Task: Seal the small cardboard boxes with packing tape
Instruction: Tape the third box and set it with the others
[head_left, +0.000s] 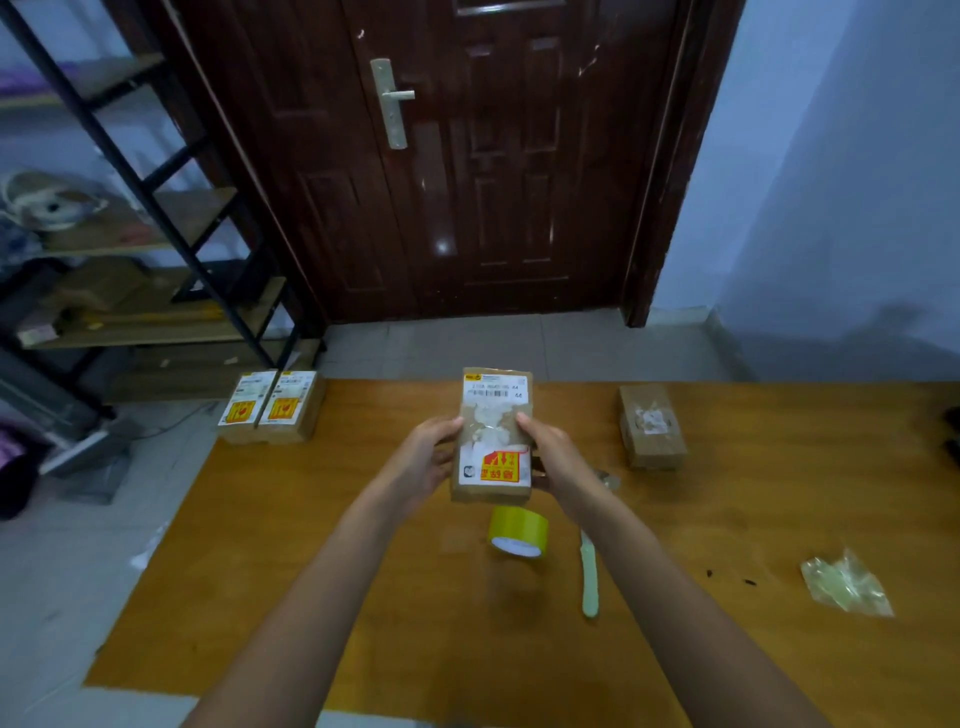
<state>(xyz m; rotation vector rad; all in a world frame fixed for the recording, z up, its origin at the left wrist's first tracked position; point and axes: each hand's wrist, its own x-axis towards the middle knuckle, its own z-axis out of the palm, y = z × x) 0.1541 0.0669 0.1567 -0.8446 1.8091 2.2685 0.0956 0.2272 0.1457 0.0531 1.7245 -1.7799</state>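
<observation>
Wooden table (311, 571), hands (431, 457) gripping rectangular cardboard box (493, 441)

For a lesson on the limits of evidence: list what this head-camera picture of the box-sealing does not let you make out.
- Held box, head view: underside and both gripped sides hidden by the box and by the left hand and right hand.
- Its label print: too blurred to read.
- Tool with pale handle: working end hidden behind the right wrist.
- Dark object on the table: cut off by the right edge.
</observation>
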